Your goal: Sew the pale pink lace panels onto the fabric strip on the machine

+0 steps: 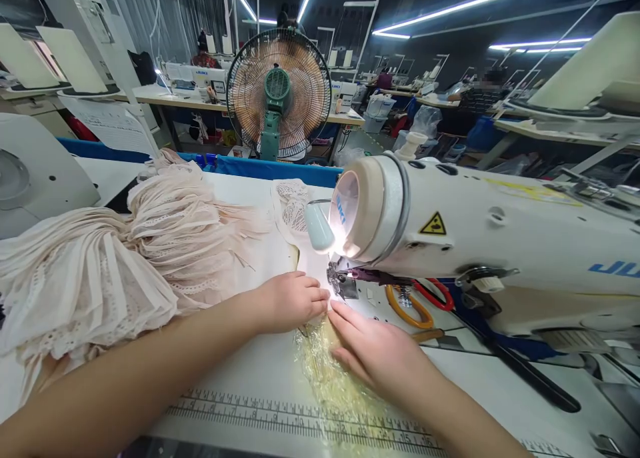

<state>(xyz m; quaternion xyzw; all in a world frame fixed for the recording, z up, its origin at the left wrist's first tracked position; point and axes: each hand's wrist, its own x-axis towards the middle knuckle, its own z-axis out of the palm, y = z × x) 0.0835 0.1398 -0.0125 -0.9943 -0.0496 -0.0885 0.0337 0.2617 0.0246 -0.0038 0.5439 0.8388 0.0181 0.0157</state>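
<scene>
My left hand (293, 301) rests on the sewing table with its fingers curled and pressed down on a pale lace piece (320, 368), just left of the presser foot (341, 285). My right hand (373, 348) lies flat, fingers stretched out, on the same lace in front of the foot. The lace runs from under the needle toward me. Above the foot sits the white sewing machine (480, 235), its lamp lit.
A big heap of pink lace pieces (125, 258) fills the table's left side. One lace piece (293, 208) lies behind the needle. Orange and red scissor handles (420, 305) lie under the machine arm. A ruler strip (300, 421) runs along the front edge. A fan (277, 95) stands behind.
</scene>
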